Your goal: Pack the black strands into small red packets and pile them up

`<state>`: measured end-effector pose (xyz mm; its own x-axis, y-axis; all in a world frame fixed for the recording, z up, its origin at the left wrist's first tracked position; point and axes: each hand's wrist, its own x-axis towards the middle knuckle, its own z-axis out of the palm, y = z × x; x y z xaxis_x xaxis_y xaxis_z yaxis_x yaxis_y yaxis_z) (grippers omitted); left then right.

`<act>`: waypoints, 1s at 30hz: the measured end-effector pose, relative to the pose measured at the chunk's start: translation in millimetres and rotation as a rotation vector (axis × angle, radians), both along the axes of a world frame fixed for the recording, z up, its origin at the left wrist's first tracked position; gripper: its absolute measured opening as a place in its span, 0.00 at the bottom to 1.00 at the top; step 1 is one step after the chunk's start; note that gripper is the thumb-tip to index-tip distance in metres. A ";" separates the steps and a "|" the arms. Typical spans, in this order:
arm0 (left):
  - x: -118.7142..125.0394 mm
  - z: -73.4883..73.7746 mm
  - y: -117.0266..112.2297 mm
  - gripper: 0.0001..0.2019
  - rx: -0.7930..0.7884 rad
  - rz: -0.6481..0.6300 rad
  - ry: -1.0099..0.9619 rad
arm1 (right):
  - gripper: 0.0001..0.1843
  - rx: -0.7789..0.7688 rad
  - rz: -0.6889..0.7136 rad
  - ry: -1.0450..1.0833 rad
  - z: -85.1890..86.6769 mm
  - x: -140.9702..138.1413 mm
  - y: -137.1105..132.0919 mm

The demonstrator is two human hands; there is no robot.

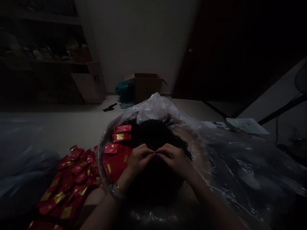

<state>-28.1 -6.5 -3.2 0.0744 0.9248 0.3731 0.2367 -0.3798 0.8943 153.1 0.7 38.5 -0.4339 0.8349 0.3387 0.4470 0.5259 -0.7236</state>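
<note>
My left hand [138, 158] and my right hand [175, 159] meet fingertip to fingertip over a heap of dark, crinkly loose material [153, 134]. Both are closed in a pinch of thumb and fingers. Whatever lies between the fingertips is too small and dark to make out. The heap fills much of a round container [203, 163] lined with clear plastic [157, 107]. Along its left side, inside the rim, sit red packets [122, 137] with gold labels. A bracelet circles my left wrist.
Many more red packets [69, 185] are piled at the left. Clear plastic bags [247, 172] spread across the right. Farther back, an open cardboard box [147, 88] and a teal bundle [125, 91] rest against the wall. Shelves [55, 60] stand at the left.
</note>
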 end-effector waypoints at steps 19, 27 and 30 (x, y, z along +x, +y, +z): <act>6.8 -4.0 -2.5 0.10 0.092 0.033 -0.034 | 0.13 -0.396 -0.251 -0.017 9.0 11.6 9.1; 8.8 -6.2 -2.5 0.10 0.149 0.053 0.036 | 0.15 -0.451 -0.204 -0.013 11.9 7.1 11.0; 10.2 -5.3 -3.2 0.08 0.163 0.124 0.035 | 0.14 -0.414 -0.218 0.020 5.1 8.1 12.0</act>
<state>-17.9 -9.7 -8.5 -0.0210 0.8553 0.5177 0.3202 -0.4848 0.8139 161.2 12.7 43.6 -0.2298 0.9726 -0.0359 0.4989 0.0861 -0.8624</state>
